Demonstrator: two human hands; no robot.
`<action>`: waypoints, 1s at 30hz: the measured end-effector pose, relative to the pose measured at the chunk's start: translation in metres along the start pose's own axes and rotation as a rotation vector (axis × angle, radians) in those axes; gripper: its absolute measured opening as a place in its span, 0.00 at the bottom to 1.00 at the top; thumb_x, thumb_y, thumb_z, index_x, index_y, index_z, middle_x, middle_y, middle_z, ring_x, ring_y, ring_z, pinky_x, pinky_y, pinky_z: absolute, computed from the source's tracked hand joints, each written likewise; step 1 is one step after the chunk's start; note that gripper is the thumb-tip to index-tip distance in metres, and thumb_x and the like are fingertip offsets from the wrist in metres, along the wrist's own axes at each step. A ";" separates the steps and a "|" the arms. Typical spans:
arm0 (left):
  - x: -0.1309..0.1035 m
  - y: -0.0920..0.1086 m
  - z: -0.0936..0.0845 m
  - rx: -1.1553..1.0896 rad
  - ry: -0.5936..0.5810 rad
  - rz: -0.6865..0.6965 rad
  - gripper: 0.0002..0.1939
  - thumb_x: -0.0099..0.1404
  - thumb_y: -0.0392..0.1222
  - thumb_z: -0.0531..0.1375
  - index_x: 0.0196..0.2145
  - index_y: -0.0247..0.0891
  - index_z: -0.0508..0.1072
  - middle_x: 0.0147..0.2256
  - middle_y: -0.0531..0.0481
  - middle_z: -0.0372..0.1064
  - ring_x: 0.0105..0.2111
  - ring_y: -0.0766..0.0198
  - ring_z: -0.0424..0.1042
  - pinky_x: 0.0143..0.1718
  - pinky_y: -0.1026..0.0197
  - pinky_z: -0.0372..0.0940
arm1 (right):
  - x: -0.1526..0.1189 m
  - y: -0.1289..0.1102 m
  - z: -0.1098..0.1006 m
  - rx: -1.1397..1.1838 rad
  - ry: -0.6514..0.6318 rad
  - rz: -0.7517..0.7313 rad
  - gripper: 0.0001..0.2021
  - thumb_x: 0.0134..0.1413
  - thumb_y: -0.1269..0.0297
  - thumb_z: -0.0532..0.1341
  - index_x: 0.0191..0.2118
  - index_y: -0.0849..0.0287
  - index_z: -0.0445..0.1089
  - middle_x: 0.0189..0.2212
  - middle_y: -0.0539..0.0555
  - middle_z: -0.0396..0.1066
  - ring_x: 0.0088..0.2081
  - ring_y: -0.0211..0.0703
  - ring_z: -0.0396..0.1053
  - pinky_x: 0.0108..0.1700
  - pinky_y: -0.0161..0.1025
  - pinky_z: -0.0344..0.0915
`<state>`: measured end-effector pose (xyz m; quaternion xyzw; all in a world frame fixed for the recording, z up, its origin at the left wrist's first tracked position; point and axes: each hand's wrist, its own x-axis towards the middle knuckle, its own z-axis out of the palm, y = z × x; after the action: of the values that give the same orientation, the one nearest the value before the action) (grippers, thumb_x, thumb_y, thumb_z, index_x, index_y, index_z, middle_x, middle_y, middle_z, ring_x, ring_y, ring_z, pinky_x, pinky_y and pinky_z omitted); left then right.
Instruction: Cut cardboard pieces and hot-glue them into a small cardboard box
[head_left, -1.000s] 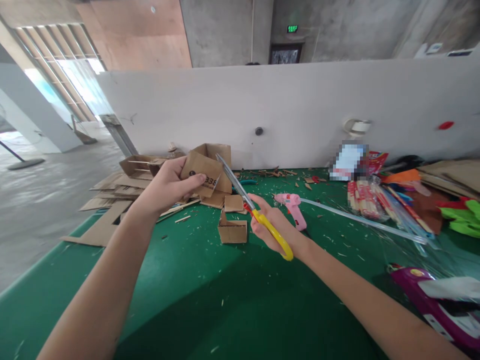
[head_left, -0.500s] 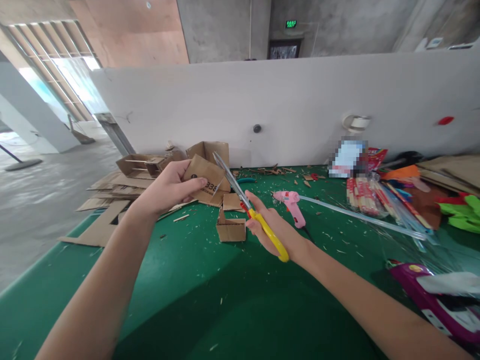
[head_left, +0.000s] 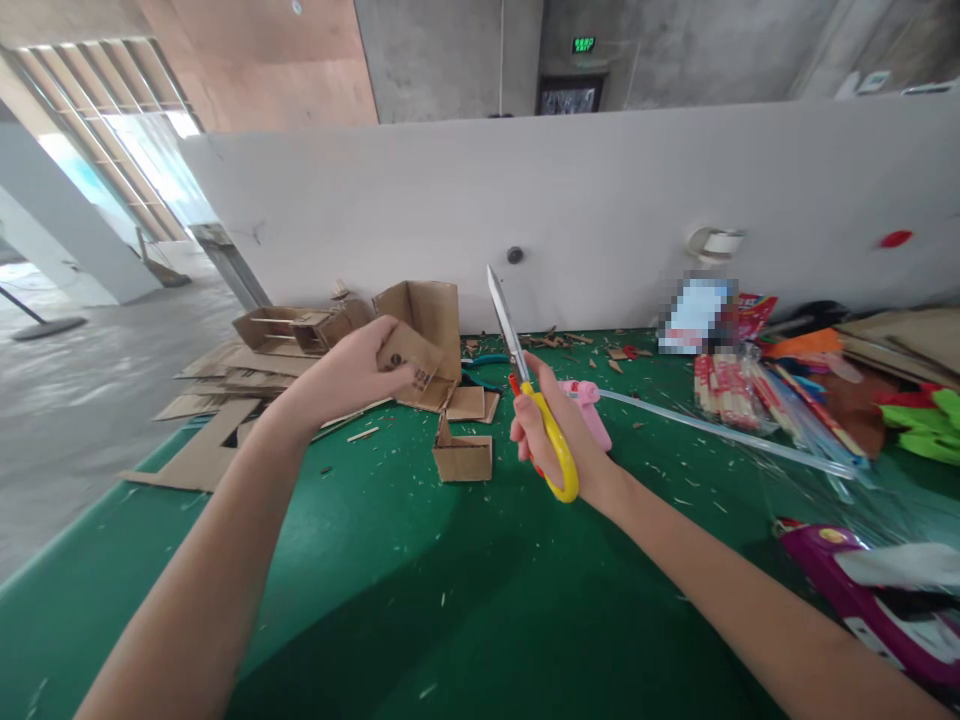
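Between the thumb and fingers of my left hand (head_left: pixel 356 370) is a small piece of cardboard (head_left: pixel 405 352) with dark print on it. My right hand (head_left: pixel 551 425) grips a pair of scissors (head_left: pixel 508 325) with yellow and red handles. Their blades look closed and point up and away, apart from the cardboard piece. Below and between my hands, a small folded cardboard box (head_left: pixel 463 460) stands on the green table (head_left: pixel 420 600). Behind it lie flat cardboard pieces (head_left: pixel 466 402) and a larger bent cardboard sheet (head_left: pixel 435 315). A pink glue gun (head_left: pixel 592 410) is partly hidden behind my right hand.
Cardboard sheets (head_left: pixel 225 380) and a cardboard model (head_left: pixel 277 330) sit at the left. Teal-handled pliers (head_left: pixel 487 360) lie at the back among scraps. On the right are packaged sticks (head_left: pixel 724 390), a phone (head_left: pixel 697 315) and a purple tool (head_left: pixel 840 570). A white partition (head_left: pixel 600 200) borders the back.
The scissors have moved right, away from the cardboard piece, and now point more upright. My left hand has tilted the cardboard piece and drawn it slightly left.
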<state>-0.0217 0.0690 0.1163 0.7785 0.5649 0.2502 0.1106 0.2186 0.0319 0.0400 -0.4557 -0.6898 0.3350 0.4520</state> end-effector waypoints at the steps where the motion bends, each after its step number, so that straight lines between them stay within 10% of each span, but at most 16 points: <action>1: 0.002 -0.006 0.002 0.105 -0.095 -0.015 0.26 0.54 0.45 0.57 0.51 0.37 0.65 0.32 0.48 0.73 0.31 0.57 0.73 0.28 0.61 0.66 | 0.000 -0.001 -0.001 0.002 0.006 0.002 0.33 0.61 0.45 0.48 0.66 0.55 0.42 0.23 0.48 0.66 0.17 0.37 0.64 0.19 0.34 0.62; 6: 0.012 -0.046 0.026 0.356 -0.609 -0.105 0.15 0.51 0.40 0.56 0.38 0.40 0.71 0.25 0.53 0.73 0.27 0.60 0.73 0.25 0.64 0.63 | 0.002 -0.004 -0.005 -0.035 0.001 -0.010 0.35 0.61 0.45 0.48 0.66 0.60 0.41 0.22 0.47 0.67 0.17 0.36 0.66 0.19 0.33 0.62; 13: 0.028 -0.037 0.075 0.488 -0.214 -0.073 0.18 0.66 0.50 0.47 0.40 0.37 0.71 0.44 0.39 0.71 0.47 0.51 0.69 0.45 0.55 0.62 | 0.003 -0.004 -0.010 -0.110 0.005 -0.065 0.34 0.61 0.46 0.49 0.66 0.61 0.43 0.20 0.47 0.68 0.18 0.37 0.66 0.23 0.34 0.63; 20: 0.029 -0.032 0.113 0.417 -0.211 -0.124 0.14 0.63 0.46 0.51 0.37 0.41 0.74 0.40 0.44 0.75 0.40 0.53 0.73 0.35 0.58 0.64 | 0.000 -0.006 -0.009 -0.130 -0.033 -0.078 0.30 0.62 0.49 0.49 0.64 0.60 0.47 0.20 0.48 0.67 0.20 0.38 0.67 0.23 0.34 0.61; 30: 0.028 -0.028 0.031 0.301 -0.431 -0.030 0.10 0.56 0.43 0.54 0.31 0.39 0.73 0.30 0.50 0.75 0.30 0.61 0.73 0.32 0.64 0.64 | 0.002 -0.009 -0.015 -0.082 -0.019 -0.105 0.32 0.61 0.49 0.51 0.65 0.59 0.46 0.20 0.47 0.67 0.18 0.37 0.65 0.20 0.33 0.61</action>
<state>-0.0227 0.1081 0.0848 0.8131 0.5706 -0.0100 0.1147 0.2297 0.0312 0.0537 -0.4339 -0.7303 0.2864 0.4432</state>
